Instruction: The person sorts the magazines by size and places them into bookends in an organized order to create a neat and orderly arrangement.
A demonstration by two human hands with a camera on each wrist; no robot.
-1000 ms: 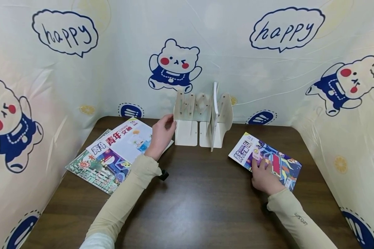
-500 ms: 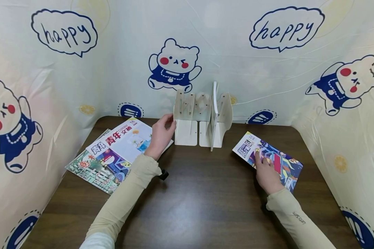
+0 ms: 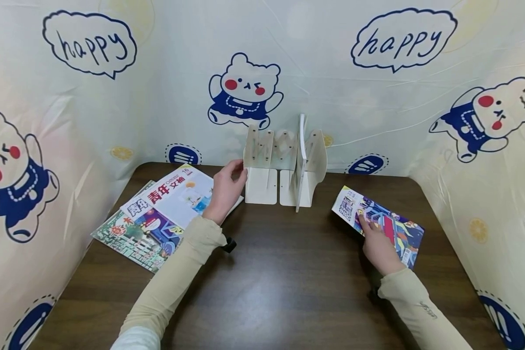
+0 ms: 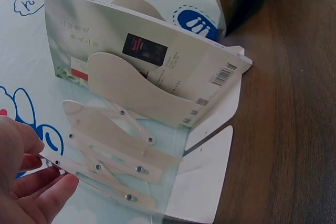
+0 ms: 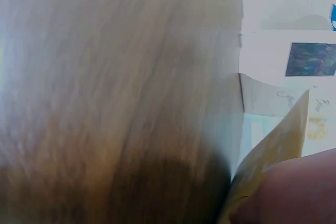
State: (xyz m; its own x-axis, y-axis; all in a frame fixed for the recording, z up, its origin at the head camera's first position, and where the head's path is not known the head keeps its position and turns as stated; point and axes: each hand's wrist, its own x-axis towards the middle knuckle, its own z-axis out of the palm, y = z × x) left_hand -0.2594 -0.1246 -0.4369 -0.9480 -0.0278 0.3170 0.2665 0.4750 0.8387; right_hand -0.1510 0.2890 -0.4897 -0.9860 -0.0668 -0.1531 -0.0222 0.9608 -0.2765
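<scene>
Nearest the person, the middle of the dark wooden desk (image 3: pixel 284 287) lies bare between the two sleeved forearms, giving open room to swing a flat thing inward and toward the back.

The right hand (image 3: pixel 378 245) pinches the near left edge of a colourful magazine (image 3: pixel 387 226), fingers on the cover and the thumb apparently beneath; the right wrist view shows that edge lifted off the wood while the far part looks to rest on the desk. The magazine lies on the right side of the desk, its long axis running diagonally from far left to near right. It sits well apart from the left hand, so the right hand is clearly the nearer one. Past its right end the desk soon meets the printed bear curtain (image 3: pixel 485 146), so there is little room that way.

Farther back and to the left, the left hand (image 3: pixel 225 189) grips the left upright of a cream expanding book rack (image 3: pixel 262 163), fingers curled round its edge. Beside that wrist, a small pile of magazines (image 3: pixel 157 218) overlaps on the left of the desk.

The rack stands at the back centre, against the curtain. One thin white book (image 3: pixel 302 155) stands upright in it, toward the right end. The open gap between the left upright and that book lies up and to the left of the held magazine.
</scene>
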